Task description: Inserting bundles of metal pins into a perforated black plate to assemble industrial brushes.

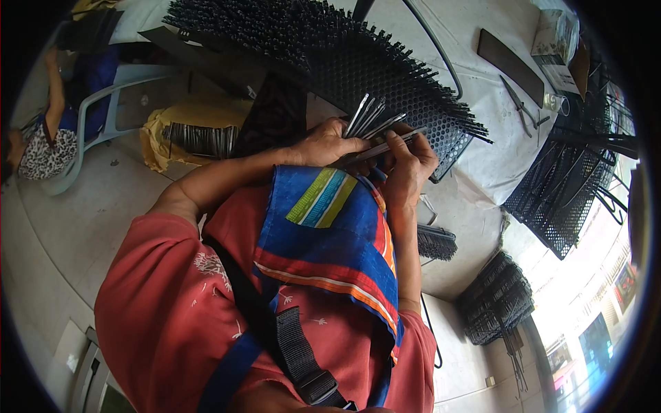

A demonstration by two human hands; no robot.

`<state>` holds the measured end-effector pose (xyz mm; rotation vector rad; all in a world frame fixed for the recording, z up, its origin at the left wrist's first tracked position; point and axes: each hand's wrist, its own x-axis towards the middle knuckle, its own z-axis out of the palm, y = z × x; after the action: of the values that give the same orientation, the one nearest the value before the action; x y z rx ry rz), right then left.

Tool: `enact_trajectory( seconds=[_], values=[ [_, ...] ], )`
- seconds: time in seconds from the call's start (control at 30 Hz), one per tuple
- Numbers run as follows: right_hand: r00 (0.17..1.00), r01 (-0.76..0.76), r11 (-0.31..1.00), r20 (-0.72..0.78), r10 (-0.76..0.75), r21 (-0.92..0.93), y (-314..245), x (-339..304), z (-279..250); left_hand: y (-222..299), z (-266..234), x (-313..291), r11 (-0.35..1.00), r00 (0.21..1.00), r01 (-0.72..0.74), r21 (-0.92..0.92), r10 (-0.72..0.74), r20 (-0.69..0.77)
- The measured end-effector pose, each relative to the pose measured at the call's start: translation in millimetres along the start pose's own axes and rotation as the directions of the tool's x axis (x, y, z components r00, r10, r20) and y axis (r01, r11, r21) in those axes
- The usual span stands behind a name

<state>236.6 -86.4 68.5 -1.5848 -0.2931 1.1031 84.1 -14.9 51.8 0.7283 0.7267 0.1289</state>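
A fanned bunch of thin, shiny metal strips (375,120) is gripped in my left hand (329,144), with the upper ends sticking out past the fingers. Fingers closed, my right hand (410,162) pinches the right side of the same bunch, close beside the left hand. Just beyond both hands lies a black perforated rack (358,62). Rows of thin dark pieces (241,27) stand packed in its holes on the far left and along its right edge. What exactly the strips are, I cannot make out.
Left of me, an opened yellow wrapper (155,141) holds a stack of dark strips (203,140). A person (51,138) sits by a pale chair (82,134) farther left. Pliers (520,110), a glass (556,104) and a box (556,45) rest at right, near black mesh racks (561,193).
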Motion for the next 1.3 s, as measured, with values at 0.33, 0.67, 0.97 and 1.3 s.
enact_trajectory(
  seconds=[0.33,0.67,0.97,1.3],
  values=[
    [1.000,-0.004,0.998,0.017,0.005,-0.069,3.3,5.1,4.8,-9.1,1.5,-0.6,0.997,0.969,-0.067,-0.049,0.053,-0.241],
    [0.999,-0.025,0.989,0.022,0.028,-0.144,-6.1,4.9,3.8,-15.8,-1.2,2.1,0.987,0.974,-0.153,-0.048,0.143,-0.175],
    [0.985,-0.141,0.983,0.079,0.151,-0.119,-17.6,7.7,2.8,-15.1,-9.1,5.2,0.965,0.984,-0.174,0.194,0.164,0.066],
    [0.968,-0.158,0.987,0.195,0.157,-0.008,-10.4,6.8,-3.2,-0.8,-8.2,-2.1,0.998,0.998,0.032,-0.062,-0.029,0.049]
  ],
)
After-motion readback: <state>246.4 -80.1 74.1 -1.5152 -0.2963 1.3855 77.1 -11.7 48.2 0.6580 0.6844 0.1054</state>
